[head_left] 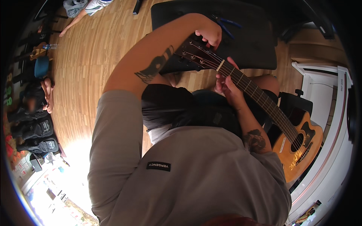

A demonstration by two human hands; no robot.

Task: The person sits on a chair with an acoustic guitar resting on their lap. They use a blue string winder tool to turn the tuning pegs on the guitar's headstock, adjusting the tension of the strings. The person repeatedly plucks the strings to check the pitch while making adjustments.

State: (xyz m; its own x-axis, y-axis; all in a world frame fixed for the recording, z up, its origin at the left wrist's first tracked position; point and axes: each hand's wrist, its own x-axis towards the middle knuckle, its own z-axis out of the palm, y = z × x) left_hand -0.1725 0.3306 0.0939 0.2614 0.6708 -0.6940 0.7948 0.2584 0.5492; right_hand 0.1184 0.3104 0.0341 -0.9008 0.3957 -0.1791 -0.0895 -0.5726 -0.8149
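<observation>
An acoustic guitar [283,151] with a pale wooden top slants across my lap, its body at the right and its dark headstock [198,53] toward the far middle. My left hand [209,31] is bent over the far edge of the headstock, fingers closed at the row of tuning pegs; the peg between them is hidden. Just below the nut, my right hand [230,87] wraps around the guitar neck [260,96] from underneath, thumb and fingertips showing at its sides. Strings run along the neck, and several metal string posts show on the headstock.
Beyond the headstock, blue-handled pliers [228,26] lie on a black padded bench [252,49]. A white piano-like cabinet [320,81] stands close at the right. Along the left are a seated person [36,98], black guitar bags [39,129] and another guitar [37,51]. Another person's arm [75,22] shows at top left.
</observation>
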